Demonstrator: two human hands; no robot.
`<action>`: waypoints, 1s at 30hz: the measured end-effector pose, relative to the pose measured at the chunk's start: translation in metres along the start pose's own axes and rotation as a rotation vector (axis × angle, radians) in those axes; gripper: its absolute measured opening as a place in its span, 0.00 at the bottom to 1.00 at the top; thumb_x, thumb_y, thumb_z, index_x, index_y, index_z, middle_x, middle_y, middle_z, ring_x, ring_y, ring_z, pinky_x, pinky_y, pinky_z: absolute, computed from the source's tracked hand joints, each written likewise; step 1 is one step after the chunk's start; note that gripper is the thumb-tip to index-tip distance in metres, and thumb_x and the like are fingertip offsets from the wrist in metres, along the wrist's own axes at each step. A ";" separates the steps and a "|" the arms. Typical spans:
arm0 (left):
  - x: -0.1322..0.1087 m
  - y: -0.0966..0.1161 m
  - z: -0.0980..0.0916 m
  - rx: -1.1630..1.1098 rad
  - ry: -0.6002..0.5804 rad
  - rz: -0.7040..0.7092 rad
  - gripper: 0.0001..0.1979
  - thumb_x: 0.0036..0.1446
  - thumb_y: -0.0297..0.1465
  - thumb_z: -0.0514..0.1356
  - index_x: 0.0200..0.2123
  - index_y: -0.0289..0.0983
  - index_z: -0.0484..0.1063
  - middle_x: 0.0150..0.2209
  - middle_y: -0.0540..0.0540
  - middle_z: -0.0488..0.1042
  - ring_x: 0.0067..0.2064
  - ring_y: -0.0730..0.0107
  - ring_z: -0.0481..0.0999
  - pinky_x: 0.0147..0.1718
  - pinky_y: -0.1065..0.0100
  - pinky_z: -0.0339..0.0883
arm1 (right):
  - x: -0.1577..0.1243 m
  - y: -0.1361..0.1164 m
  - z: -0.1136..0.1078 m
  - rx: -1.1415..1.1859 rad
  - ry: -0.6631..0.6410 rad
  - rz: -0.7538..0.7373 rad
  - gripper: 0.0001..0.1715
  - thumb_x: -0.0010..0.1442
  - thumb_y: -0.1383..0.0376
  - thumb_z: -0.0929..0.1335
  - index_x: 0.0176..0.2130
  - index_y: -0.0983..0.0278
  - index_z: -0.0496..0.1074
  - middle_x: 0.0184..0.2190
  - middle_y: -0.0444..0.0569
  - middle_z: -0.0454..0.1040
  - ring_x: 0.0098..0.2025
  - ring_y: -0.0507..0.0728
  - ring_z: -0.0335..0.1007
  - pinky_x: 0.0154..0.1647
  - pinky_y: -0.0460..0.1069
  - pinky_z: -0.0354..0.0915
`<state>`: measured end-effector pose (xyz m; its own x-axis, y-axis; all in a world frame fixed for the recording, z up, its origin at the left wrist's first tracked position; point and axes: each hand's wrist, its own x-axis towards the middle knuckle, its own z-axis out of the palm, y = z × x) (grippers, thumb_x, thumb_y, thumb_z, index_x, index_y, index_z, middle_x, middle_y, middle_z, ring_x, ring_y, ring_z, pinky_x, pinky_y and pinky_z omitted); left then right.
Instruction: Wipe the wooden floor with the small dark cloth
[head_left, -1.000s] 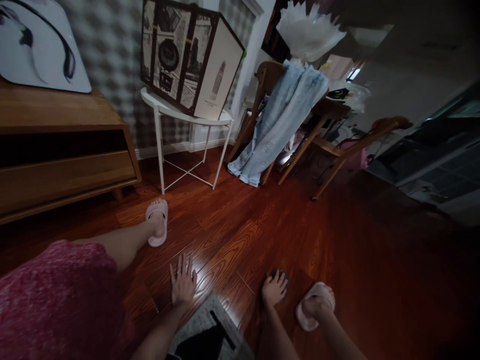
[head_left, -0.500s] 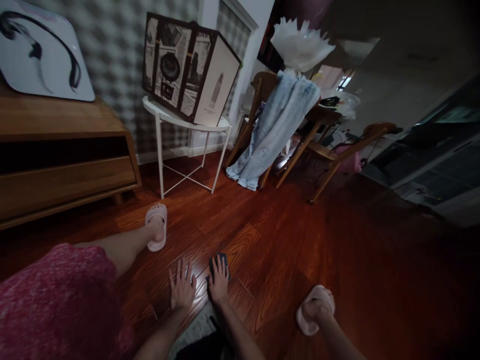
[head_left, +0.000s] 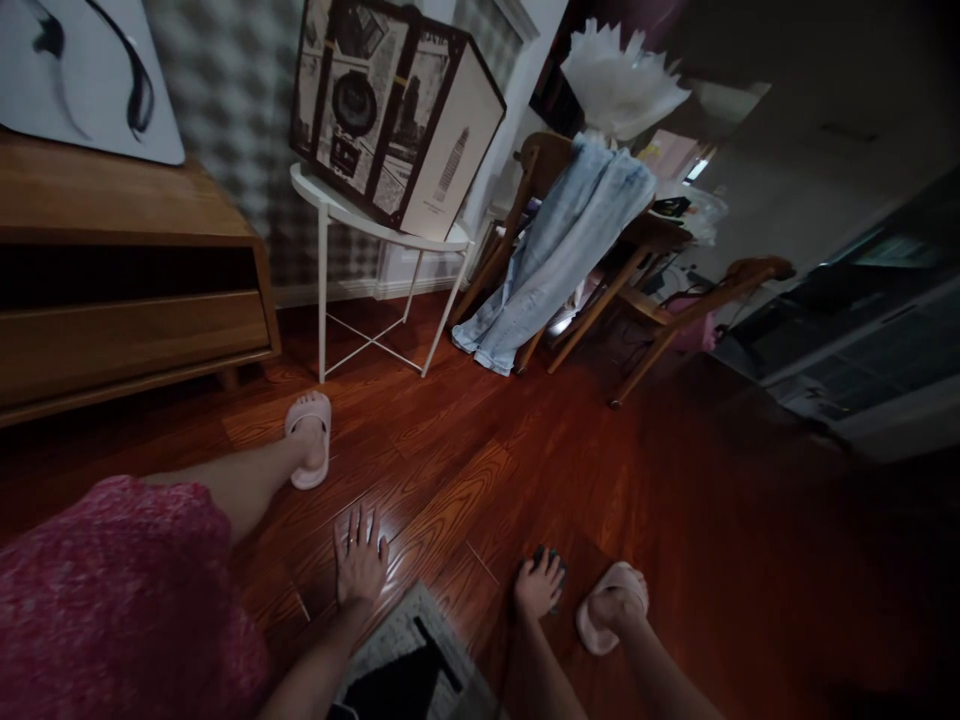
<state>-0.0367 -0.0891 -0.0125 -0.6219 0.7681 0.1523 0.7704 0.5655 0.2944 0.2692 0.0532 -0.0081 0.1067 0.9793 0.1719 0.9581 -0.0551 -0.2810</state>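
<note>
My left hand (head_left: 361,562) is flat over the reddish wooden floor (head_left: 450,490), fingers spread, holding nothing. Over to the right, my right hand (head_left: 538,585) has its fingers curled over a small dark object (head_left: 556,566), close to the pink slipper (head_left: 611,607) on my right foot. What the object is stays too dark to tell. Between my forearms lies a grey patterned piece (head_left: 420,610) with a black shape on it.
Ahead stands a white side table (head_left: 322,270) with a printed box (head_left: 442,150). A wooden cabinet (head_left: 150,330) is at left. Jeans (head_left: 562,250) hang over a chair, and another wooden chair (head_left: 660,315) stands farther right. My other slipper (head_left: 321,450) is front left.
My right hand has moved right, away from my left hand, with the dark object under it. My left hand stays nearly in place. More of the grey piece shows, and the view has shifted slightly.
</note>
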 end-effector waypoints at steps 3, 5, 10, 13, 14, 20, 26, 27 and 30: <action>0.000 0.000 -0.005 -0.024 -0.005 0.011 0.31 0.66 0.32 0.41 0.72 0.41 0.43 0.74 0.43 0.48 0.76 0.59 0.38 0.72 0.39 0.34 | -0.027 -0.044 0.019 0.007 -0.029 -0.056 0.35 0.62 0.56 0.61 0.67 0.52 0.64 0.72 0.52 0.55 0.73 0.71 0.46 0.66 0.70 0.51; 0.000 0.001 -0.007 -0.026 -0.004 0.013 0.31 0.66 0.32 0.41 0.72 0.40 0.42 0.74 0.42 0.49 0.76 0.58 0.40 0.71 0.39 0.35 | -0.047 -0.081 0.035 0.022 -0.062 -0.110 0.35 0.63 0.56 0.60 0.68 0.52 0.62 0.72 0.51 0.54 0.74 0.69 0.44 0.67 0.70 0.50; 0.001 0.003 -0.006 0.033 0.014 0.005 0.30 0.66 0.31 0.41 0.71 0.39 0.47 0.73 0.41 0.52 0.75 0.59 0.42 0.72 0.40 0.35 | -0.093 -0.175 0.067 0.092 -0.184 -0.353 0.36 0.66 0.60 0.59 0.71 0.57 0.56 0.74 0.51 0.50 0.75 0.64 0.40 0.70 0.66 0.48; 0.002 0.004 -0.004 0.064 0.011 0.011 0.30 0.66 0.31 0.41 0.70 0.39 0.49 0.73 0.42 0.53 0.75 0.59 0.42 0.72 0.40 0.33 | -0.095 -0.200 0.071 0.157 -0.300 -0.647 0.37 0.65 0.64 0.60 0.71 0.55 0.55 0.74 0.47 0.50 0.75 0.61 0.40 0.71 0.62 0.46; 0.002 0.005 -0.005 0.073 0.008 0.008 0.30 0.66 0.31 0.42 0.70 0.39 0.51 0.73 0.42 0.53 0.75 0.58 0.42 0.72 0.41 0.33 | -0.088 -0.197 0.069 0.172 -0.322 -0.724 0.37 0.65 0.65 0.60 0.71 0.54 0.56 0.74 0.46 0.51 0.75 0.60 0.40 0.72 0.61 0.46; 0.003 0.005 -0.009 0.059 -0.007 -0.007 0.29 0.66 0.30 0.42 0.69 0.37 0.53 0.73 0.41 0.52 0.76 0.57 0.41 0.72 0.42 0.31 | 0.003 -0.088 0.038 0.047 -0.142 -0.414 0.33 0.64 0.61 0.57 0.65 0.59 0.67 0.69 0.49 0.61 0.72 0.60 0.50 0.69 0.58 0.53; 0.003 0.005 -0.013 -0.006 -0.025 -0.023 0.29 0.66 0.30 0.42 0.70 0.41 0.49 0.74 0.43 0.52 0.76 0.60 0.41 0.72 0.42 0.32 | 0.018 0.028 -0.017 -0.078 0.013 -0.096 0.37 0.59 0.55 0.60 0.65 0.58 0.67 0.70 0.55 0.58 0.72 0.72 0.49 0.65 0.70 0.55; 0.003 0.005 -0.013 -0.014 -0.028 -0.023 0.30 0.66 0.30 0.42 0.71 0.41 0.49 0.74 0.43 0.52 0.76 0.60 0.40 0.72 0.42 0.32 | 0.013 0.036 -0.024 -0.089 0.026 -0.072 0.37 0.58 0.54 0.60 0.64 0.56 0.68 0.70 0.53 0.58 0.72 0.72 0.49 0.64 0.70 0.55; 0.003 0.006 -0.016 -0.015 -0.036 -0.017 0.29 0.67 0.31 0.43 0.71 0.40 0.48 0.74 0.42 0.50 0.76 0.59 0.40 0.72 0.41 0.32 | 0.002 0.045 -0.033 -0.102 0.040 -0.052 0.37 0.56 0.55 0.61 0.64 0.54 0.68 0.70 0.52 0.58 0.72 0.74 0.48 0.63 0.73 0.53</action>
<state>-0.0362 -0.0889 0.0048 -0.6290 0.7691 0.1134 0.7577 0.5740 0.3104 0.3218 0.0462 0.0110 0.0645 0.9729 0.2221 0.9845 -0.0257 -0.1734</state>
